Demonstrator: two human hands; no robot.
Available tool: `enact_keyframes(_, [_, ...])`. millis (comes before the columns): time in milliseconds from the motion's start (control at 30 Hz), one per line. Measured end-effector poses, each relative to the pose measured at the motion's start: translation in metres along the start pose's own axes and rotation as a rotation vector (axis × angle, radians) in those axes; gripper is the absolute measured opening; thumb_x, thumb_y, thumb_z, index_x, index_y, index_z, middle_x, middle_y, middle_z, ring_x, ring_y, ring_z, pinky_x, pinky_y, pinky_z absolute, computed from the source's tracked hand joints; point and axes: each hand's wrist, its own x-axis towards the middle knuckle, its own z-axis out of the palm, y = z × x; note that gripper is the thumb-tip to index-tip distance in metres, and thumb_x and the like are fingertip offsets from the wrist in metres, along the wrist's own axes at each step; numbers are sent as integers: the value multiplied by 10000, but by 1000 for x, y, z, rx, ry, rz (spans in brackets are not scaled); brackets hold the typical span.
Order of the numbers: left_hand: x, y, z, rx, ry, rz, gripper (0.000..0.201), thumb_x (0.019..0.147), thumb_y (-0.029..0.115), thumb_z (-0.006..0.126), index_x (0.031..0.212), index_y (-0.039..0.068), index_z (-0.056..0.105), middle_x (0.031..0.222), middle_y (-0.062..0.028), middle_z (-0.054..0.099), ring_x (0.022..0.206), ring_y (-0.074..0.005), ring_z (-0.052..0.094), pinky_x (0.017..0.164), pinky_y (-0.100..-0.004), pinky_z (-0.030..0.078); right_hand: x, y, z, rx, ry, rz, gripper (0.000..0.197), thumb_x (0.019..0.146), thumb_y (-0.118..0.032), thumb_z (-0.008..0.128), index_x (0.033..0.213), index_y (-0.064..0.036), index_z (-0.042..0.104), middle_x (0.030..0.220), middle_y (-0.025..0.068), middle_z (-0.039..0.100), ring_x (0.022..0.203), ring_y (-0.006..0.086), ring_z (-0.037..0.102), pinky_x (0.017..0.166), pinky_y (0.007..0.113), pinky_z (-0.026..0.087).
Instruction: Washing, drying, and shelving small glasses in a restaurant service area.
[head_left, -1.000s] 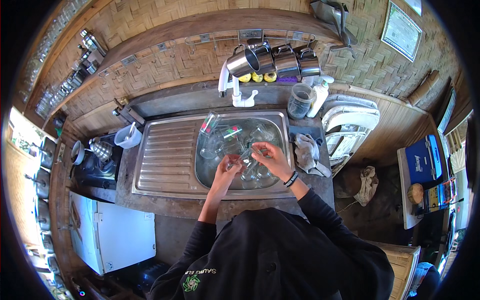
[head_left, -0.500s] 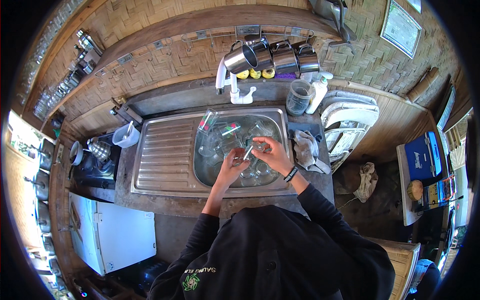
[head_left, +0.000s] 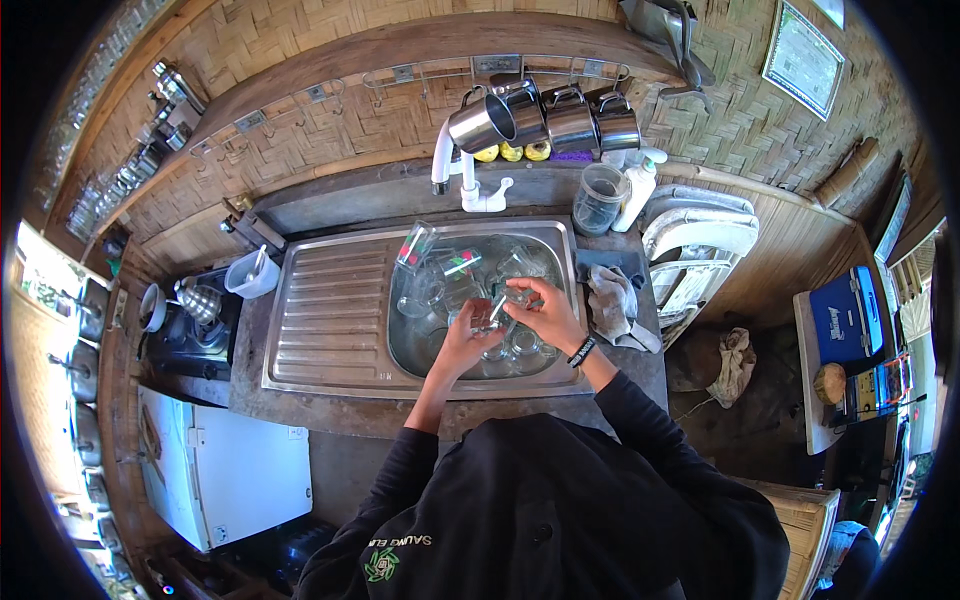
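Over the steel sink basin (head_left: 400, 365), both hands are close together. My left hand (head_left: 463, 342) is closed around a small clear glass (head_left: 484, 318). My right hand (head_left: 553, 318) pinches a thin white stick-like thing (head_left: 498, 307) beside that glass; its exact kind cannot be made out. Below and behind the hands, several clear glasses lie in the basin, among them a glass (head_left: 524, 340) near the front. A clear container with red and green marks (head_left: 415, 246) leans at the basin's back left corner. A white-and-green piece (head_left: 461, 262) lies among the glassware.
A ribbed drainboard (head_left: 330, 315) extends left of the basin. Behind stands a white tap (head_left: 485, 197), with steel mugs (head_left: 483, 122) hanging above. A clear jar (head_left: 600, 198), a white bottle (head_left: 635, 192) and a grey cloth (head_left: 612, 300) are at the right. A white tub (head_left: 252, 272) sits left.
My hands stay over the basin with the glass and the white thing, shifting only slightly. The left hand's fingers have turned a little around the glass.
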Motion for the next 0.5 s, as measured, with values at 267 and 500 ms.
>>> enact_keyframes(267, [0,2,17,-202,33,-144,460,850,235,756,1205,24,556,945,-59,662,895,-134,625,781,-290,503,-1,-6,-26,12,-15,51,463,803,-285,786,1182,-59,646,1022,101,652,715,144,612,637,283,502])
enact_keyframes(500, [4,-13,8,-909,59,-416,383,920,328,649,1175,49,586,1036,-100,604,1015,-252,589,932,-428,485,-31,60,-100,-997,367,142,523,770,-272,754,1257,-159,602,1289,162,521,1192,387,473,958,533,396])
